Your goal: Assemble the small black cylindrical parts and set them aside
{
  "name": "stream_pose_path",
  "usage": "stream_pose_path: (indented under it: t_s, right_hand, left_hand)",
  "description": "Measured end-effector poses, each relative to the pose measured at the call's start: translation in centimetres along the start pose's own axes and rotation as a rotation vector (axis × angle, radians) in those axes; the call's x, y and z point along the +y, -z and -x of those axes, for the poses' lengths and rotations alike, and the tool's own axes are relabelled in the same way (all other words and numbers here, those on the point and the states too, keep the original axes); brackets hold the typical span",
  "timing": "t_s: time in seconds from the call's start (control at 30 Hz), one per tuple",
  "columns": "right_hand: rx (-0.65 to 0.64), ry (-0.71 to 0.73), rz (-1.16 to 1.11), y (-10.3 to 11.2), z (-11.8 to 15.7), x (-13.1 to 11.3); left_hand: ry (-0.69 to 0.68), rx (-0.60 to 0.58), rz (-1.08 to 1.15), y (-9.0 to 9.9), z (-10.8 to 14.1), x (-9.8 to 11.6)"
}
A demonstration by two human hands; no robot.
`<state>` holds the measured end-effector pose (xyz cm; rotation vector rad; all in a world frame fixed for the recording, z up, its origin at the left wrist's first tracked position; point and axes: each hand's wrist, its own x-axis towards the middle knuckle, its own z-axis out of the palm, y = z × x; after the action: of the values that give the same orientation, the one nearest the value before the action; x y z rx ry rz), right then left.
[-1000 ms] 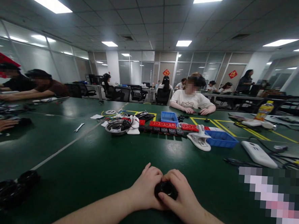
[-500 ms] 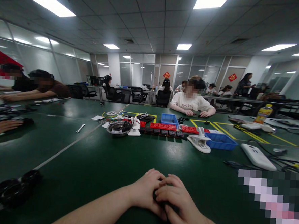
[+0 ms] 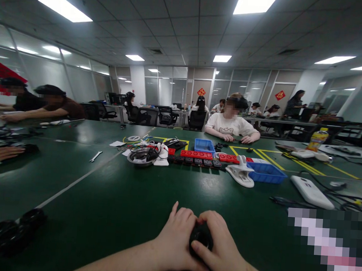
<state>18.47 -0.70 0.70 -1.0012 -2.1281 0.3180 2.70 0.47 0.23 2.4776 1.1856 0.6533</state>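
Note:
Near the front edge of the green table [image 3: 103, 204], my left hand [image 3: 179, 239] and my right hand [image 3: 219, 244] come together around a black rounded object [image 3: 201, 239]. The fingers of both hands curl about it, with my right thumb lying across its front. Its lower part and far side are hidden by the hands. At the lower left lie several black ring-shaped coils [image 3: 11, 231], apart from my hands.
Across the middle stand a metal bowl [image 3: 133, 159], red and black socket-like strips [image 3: 195, 154], a white clamp-like stand [image 3: 242, 174] and blue trays [image 3: 267, 173]. A wrench [image 3: 96, 157] lies left; a white device [image 3: 310, 192] with cables lies right. A person [image 3: 232, 122] sits opposite.
My right hand has shifted and its thumb now rests over the black object, showing more of it. One left finger has lifted and points forward.

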Motion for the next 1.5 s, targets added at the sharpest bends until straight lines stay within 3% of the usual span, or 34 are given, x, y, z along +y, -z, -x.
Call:
stream_pose_path:
  t_s: [0.2,0.4,0.67,0.87,1.03,1.23,1.37,1.5]
  right_hand:
    - [-0.094,-0.041,0.007,-0.3,-0.2,-0.3]
    - [-0.136,-0.051,-0.076,0.1,-0.3,-0.4]
    - [-0.177,0.158,-0.219,0.9,-0.2,-1.3]
    - [-0.178,0.324,-0.186,1.5,-0.4,-1.9]
    - [-0.138,0.185,-0.105,1.2,0.0,-1.3]
    - [-0.106,-0.063,0.07,0.1,-0.2,-0.8]
    - [-0.085,-0.167,0.12,0.0,-0.4,-0.8]
    - [-0.088,-0.173,0.103,0.1,-0.4,-0.8]
  left_hand:
    - [0.04,-0.001,-0.059,-0.1,-0.1,0.4]
    - [-0.051,-0.056,0.007,0.1,-0.2,-0.7]
    - [-0.22,-0.204,0.09,0.4,-0.7,-2.6]
    - [-0.199,-0.233,0.153,0.7,-0.8,-2.7]
    - [-0.128,-0.194,0.229,1.3,-0.5,-1.5]
    - [-0.004,-0.088,0.074,0.0,-0.1,0.1]
    - [0.076,-0.035,0.005,-0.6,-0.3,-0.3]
    - [0.068,-0.03,0.025,-0.5,-0.5,-0.7]
